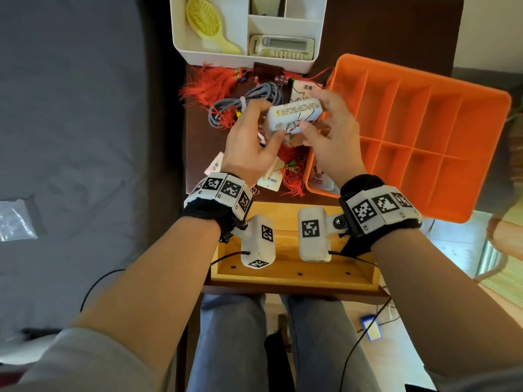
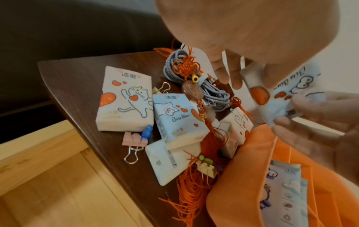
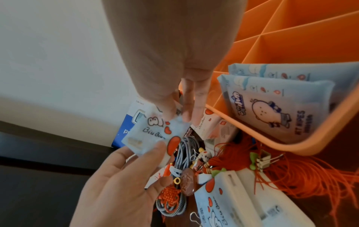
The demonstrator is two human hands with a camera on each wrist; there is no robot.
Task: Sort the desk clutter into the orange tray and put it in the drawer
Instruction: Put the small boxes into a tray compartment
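Both hands hold one small tissue pack [image 1: 293, 116] with a cartoon print above the clutter on the dark desk [image 2: 77, 79]. My left hand [image 1: 270, 120] pinches its left end between thumb and fingers. My right hand [image 1: 311, 111] pinches the right end. The same tissue pack [image 3: 155, 135] shows blue with "Biu Biu" lettering in the right wrist view. The orange tray [image 1: 424, 131], with several compartments, sits tilted at the right. Two wet wipe packs [image 3: 272, 107] stand in its near-left compartment. The wooden drawer [image 1: 294, 267] is pulled out below my wrists.
More tissue packs [image 2: 124, 99], a grey coiled cable [image 2: 196, 86], red tassel knots [image 1: 209, 86] and binder clips [image 2: 134, 141] lie on the desk. A white organizer [image 1: 246, 58] with a yellow brush and a remote stands at the back. A grey bed lies left.
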